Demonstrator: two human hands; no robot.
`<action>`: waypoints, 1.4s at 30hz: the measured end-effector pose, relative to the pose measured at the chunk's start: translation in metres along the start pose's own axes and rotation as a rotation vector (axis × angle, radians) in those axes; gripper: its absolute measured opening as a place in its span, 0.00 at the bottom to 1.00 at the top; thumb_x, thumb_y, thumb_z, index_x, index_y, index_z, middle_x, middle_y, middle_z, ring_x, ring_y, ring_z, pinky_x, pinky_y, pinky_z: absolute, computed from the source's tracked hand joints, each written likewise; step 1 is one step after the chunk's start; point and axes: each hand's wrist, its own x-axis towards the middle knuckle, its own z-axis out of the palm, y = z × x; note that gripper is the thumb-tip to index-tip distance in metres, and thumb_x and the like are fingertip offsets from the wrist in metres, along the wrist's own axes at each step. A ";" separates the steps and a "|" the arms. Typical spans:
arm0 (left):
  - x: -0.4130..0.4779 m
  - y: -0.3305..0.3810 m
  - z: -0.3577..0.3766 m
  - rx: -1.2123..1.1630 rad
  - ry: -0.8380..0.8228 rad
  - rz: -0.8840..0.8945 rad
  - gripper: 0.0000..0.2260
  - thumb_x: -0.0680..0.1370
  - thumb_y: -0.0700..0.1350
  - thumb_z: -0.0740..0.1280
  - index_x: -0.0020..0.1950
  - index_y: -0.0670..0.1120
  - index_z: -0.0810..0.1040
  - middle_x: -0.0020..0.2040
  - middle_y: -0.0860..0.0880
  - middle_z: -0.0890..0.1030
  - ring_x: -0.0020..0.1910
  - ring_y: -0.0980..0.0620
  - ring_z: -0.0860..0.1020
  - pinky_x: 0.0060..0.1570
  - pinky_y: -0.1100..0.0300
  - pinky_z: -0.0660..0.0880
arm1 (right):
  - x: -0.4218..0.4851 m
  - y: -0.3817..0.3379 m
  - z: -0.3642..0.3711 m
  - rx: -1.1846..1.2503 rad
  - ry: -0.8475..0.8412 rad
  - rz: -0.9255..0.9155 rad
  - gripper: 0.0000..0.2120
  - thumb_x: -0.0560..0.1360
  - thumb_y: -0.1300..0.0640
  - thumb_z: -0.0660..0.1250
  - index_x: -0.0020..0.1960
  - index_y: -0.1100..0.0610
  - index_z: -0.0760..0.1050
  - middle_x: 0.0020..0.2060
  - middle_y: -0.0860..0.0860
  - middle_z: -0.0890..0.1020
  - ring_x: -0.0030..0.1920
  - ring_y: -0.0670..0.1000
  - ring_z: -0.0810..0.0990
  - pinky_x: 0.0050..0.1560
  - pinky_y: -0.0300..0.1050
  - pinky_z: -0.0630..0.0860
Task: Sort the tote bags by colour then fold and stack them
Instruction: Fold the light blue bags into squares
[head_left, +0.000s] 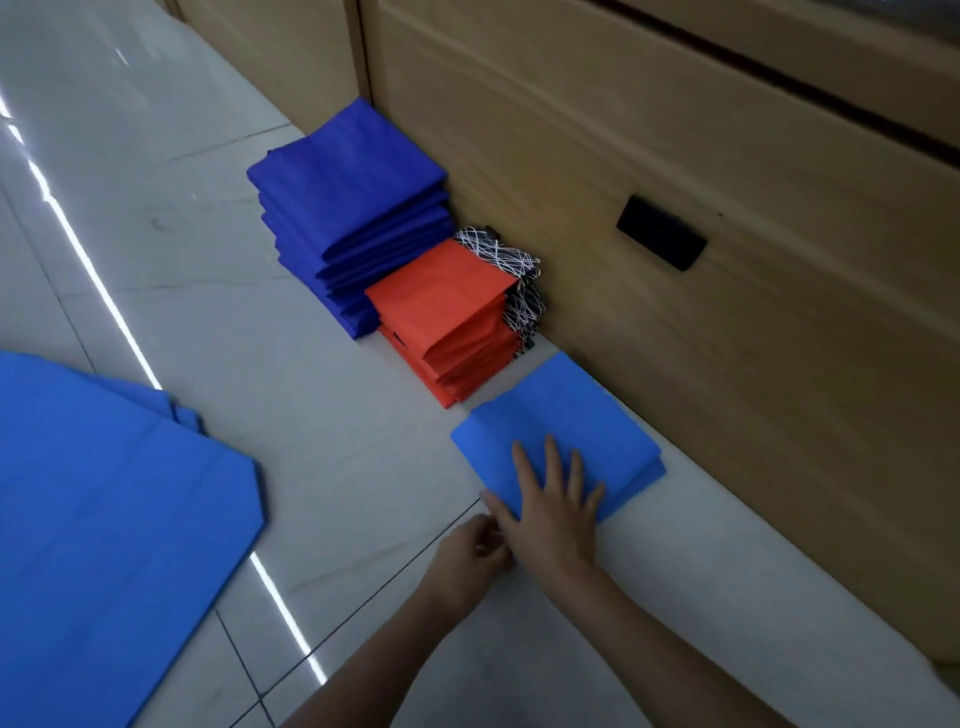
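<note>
Risks, left to right:
- Unfolded light-blue tote bags (104, 519) lie loose in a heap at far left, well apart from the stacks. Each one has to be carried across bare floor, so I judge a fold could fall open on the way.
- Dark-blue stack (348, 182) is the tallest, and its layers fan out at the near edge. A knock could slide it.
- Orange stack (441, 301) touches the dark-blue one and half hides the black-and-white patterned stack (511, 260) behind it. A slip there would mix 3 colours.
- Folded light-blue bag (561, 410) lies just beside the orange stack, against the cabinet. A lower layer juts out at its right edge. Once the pressure comes off, the fabric may spring open or skew.

Hands: left hand (475, 551) is curled at the bag's near corner; cannot tell whether it pinches the cloth. Right hand (550, 506) lies flat on the bag with fingers spread, pressing down and grasping nothing.

Surface and room: glossy pale tiled floor (311, 415) with dark grout lines and a bright light streak (104, 291) reflected along it. It is likely slick under fabric. A light wooden cabinet (675, 364) fills the right side, with a black recessed handle (661, 240).
</note>
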 end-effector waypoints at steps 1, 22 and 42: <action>-0.001 -0.006 -0.009 0.130 0.001 0.034 0.06 0.73 0.44 0.65 0.48 0.46 0.77 0.42 0.52 0.81 0.40 0.57 0.79 0.48 0.60 0.76 | 0.002 0.001 0.007 -0.021 -0.021 -0.028 0.53 0.56 0.22 0.22 0.77 0.44 0.39 0.77 0.53 0.41 0.76 0.62 0.40 0.69 0.69 0.44; -0.083 -0.062 -0.170 0.946 0.484 0.266 0.18 0.71 0.49 0.59 0.59 0.44 0.71 0.58 0.40 0.79 0.49 0.42 0.81 0.47 0.50 0.78 | 0.014 -0.103 -0.004 -0.042 0.213 -0.928 0.17 0.73 0.53 0.56 0.51 0.59 0.79 0.54 0.58 0.80 0.54 0.58 0.80 0.55 0.51 0.76; -0.221 -0.186 -0.223 0.867 0.652 -0.067 0.30 0.76 0.67 0.48 0.61 0.47 0.77 0.64 0.47 0.77 0.63 0.47 0.75 0.58 0.51 0.73 | -0.007 -0.247 0.090 -0.214 0.224 -1.717 0.07 0.69 0.61 0.68 0.46 0.58 0.77 0.51 0.57 0.83 0.47 0.56 0.84 0.32 0.44 0.80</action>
